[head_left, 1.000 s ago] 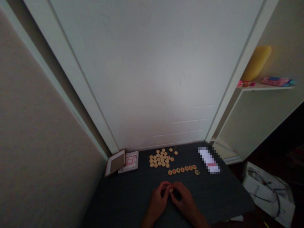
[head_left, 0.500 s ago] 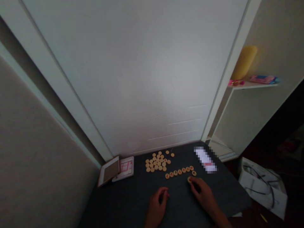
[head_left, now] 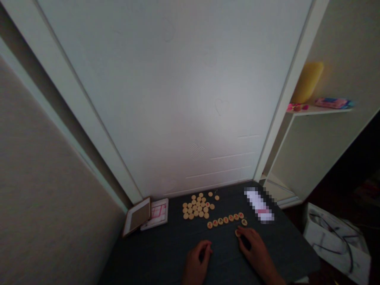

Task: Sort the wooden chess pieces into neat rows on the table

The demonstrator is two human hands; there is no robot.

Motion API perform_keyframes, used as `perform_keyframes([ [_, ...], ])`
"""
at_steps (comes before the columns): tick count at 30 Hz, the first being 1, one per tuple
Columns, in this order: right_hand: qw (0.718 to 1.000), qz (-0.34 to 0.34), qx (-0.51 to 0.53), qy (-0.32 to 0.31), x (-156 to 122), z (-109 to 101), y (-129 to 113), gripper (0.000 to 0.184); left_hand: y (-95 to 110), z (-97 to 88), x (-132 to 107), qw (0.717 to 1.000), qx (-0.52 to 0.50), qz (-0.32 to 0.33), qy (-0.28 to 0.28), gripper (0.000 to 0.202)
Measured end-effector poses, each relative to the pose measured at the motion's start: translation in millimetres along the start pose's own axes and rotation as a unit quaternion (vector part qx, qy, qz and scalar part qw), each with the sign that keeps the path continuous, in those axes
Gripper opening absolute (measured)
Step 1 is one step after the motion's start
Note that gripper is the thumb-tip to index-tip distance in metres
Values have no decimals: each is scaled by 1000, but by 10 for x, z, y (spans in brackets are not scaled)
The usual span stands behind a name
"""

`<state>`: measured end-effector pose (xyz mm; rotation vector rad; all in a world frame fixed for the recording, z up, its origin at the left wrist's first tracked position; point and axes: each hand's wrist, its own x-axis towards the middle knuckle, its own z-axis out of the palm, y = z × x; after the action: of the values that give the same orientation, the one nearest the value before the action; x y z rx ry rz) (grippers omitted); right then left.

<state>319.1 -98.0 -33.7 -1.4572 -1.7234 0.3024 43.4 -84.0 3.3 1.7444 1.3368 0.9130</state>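
Observation:
My right hand (head_left: 255, 247) pinches a round wooden Chinese chess piece (head_left: 237, 233) between thumb and fingertips, low over the dark table. Just beyond it, a row of Chinese chess pieces (head_left: 226, 220) lies with marked faces up, and a single piece (head_left: 244, 222) sits below the row's right end. My left hand (head_left: 197, 259) rests nearer the table's front with its fingers curled and the thumb against them. Whatever those fingers may hold cannot be made out. A loose cluster of pieces (head_left: 194, 208), mostly blank side up, is spread farther back.
On the dark table (head_left: 160, 253), a framed board (head_left: 137, 217) leans over a white-and-red box (head_left: 158, 213) at the left. A blurred-out white item (head_left: 259, 204) lies at the right. Behind stands a white panel (head_left: 178, 99); a white box with cables (head_left: 335, 241) is on the floor.
The view has tilted slightly, so the whole scene sits a little lower. Both hands keep nearly the same pose, and the right still pinches the piece near the row.

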Motion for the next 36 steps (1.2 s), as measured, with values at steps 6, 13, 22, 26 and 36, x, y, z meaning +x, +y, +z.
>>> perform_keyframes([
  [6,999,44,7,9,54,-23,-73,27,50,-6,4,1000,1,-1,-2,35],
  [13,998,12,62,0,54,136,-454,29,138,-47,10,999,-47,-23,2,34],
  [22,989,-98,96,-53,-24,627,-964,29,227,-136,20,988,-147,-21,-34,30],
  [26,989,-115,93,-27,-41,692,-986,33,210,-146,42,986,-155,-41,-38,34],
  [36,992,-106,64,-14,-51,758,-903,30,166,-161,11,988,-139,-27,-56,33],
])
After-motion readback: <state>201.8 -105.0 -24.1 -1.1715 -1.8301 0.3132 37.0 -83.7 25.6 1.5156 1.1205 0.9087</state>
